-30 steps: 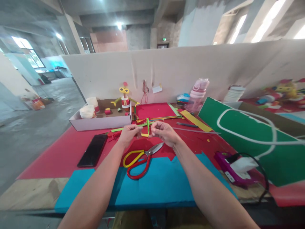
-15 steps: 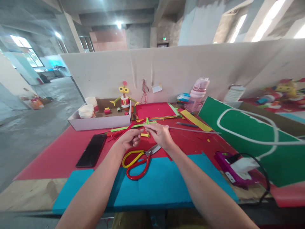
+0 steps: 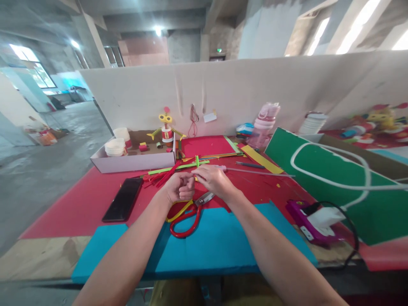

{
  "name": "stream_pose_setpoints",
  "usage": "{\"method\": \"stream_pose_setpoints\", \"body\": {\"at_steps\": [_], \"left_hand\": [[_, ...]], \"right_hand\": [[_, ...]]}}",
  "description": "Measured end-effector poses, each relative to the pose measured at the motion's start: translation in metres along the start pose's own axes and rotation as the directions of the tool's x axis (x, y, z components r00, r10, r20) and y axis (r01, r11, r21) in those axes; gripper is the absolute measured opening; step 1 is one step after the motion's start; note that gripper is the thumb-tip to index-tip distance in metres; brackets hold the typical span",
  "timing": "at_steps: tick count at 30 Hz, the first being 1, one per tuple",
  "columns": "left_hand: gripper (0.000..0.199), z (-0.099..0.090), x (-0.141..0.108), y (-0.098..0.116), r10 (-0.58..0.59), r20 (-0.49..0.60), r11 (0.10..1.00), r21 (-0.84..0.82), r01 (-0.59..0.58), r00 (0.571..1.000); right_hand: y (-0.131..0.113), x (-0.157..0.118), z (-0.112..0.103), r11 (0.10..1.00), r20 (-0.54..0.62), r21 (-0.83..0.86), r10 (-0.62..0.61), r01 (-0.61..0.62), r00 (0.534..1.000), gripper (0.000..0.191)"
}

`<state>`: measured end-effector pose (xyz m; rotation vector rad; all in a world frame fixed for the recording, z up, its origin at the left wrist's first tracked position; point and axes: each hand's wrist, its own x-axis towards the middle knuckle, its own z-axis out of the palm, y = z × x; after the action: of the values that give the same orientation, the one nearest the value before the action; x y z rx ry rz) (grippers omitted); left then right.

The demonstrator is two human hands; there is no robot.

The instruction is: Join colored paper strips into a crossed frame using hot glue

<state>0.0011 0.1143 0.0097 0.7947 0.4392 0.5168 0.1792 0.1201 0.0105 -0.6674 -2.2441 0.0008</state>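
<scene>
My left hand is closed, its fingers curled, with the fingertips against those of my right hand. The right hand is also closed in a pinch, and whatever lies between the fingertips is too small to make out. Just below the hands, scissors with one yellow and one red handle rest partly on blue paper. Behind the fingers lie green paper strips and red strips. A small green piece shows just beyond my fingertips.
A black phone lies left. Behind it, a shallow box holds white cups. A paper figure stands at the back. To the right are a pink bottle, green board and purple power strip.
My hands have drawn closer together, the left shifting right and the fingers overlapping more. The left hand now covers part of the scissors' yellow handle. The view has shifted slightly.
</scene>
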Motion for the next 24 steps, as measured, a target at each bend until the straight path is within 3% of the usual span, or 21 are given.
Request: {"method": "stream_pose_setpoints", "body": {"at_steps": [5, 9, 12, 15, 19, 21, 24], "left_hand": [[0.047, 0.009, -0.003, -0.002, -0.026, 0.079, 0.999, 0.029, 0.024, 0.997], [0.049, 0.014, -0.005, -0.003, -0.055, 0.137, 0.995, 0.085, 0.044, 0.989], [0.052, 0.014, -0.006, -0.004, -0.065, 0.173, 0.99, 0.136, 0.042, 0.983], [0.052, 0.013, -0.007, -0.007, -0.054, 0.158, 0.979, 0.201, 0.022, 0.986], [0.045, 0.013, -0.003, -0.008, 0.2, 0.005, 0.936, 0.295, -0.192, 0.98], [0.043, 0.012, 0.001, -0.007, 0.346, -0.135, 0.883, 0.381, -0.274, 0.928], [0.044, 0.01, 0.007, -0.007, 0.463, -0.299, 0.82, 0.503, -0.275, 0.834]], "right_hand": [[-0.008, 0.003, -0.017, 0.984, -0.062, 0.176, 0.04, -0.029, 0.997, 0.018], [-0.012, 0.003, -0.027, 0.909, -0.003, 0.389, 0.165, -0.151, 0.986, 0.016], [-0.013, 0.002, -0.024, 0.773, 0.068, 0.579, 0.274, -0.261, 0.959, 0.014], [-0.013, 0.002, -0.018, 0.567, 0.136, 0.748, 0.379, -0.345, 0.915, 0.015], [-0.007, 0.003, -0.009, 0.351, 0.158, 0.858, 0.515, -0.376, 0.842, 0.019], [-0.002, 0.002, -0.005, 0.279, 0.139, 0.892, 0.579, -0.356, 0.803, 0.023], [0.003, 0.002, -0.001, 0.261, 0.104, 0.901, 0.647, -0.347, 0.755, 0.024]]}}
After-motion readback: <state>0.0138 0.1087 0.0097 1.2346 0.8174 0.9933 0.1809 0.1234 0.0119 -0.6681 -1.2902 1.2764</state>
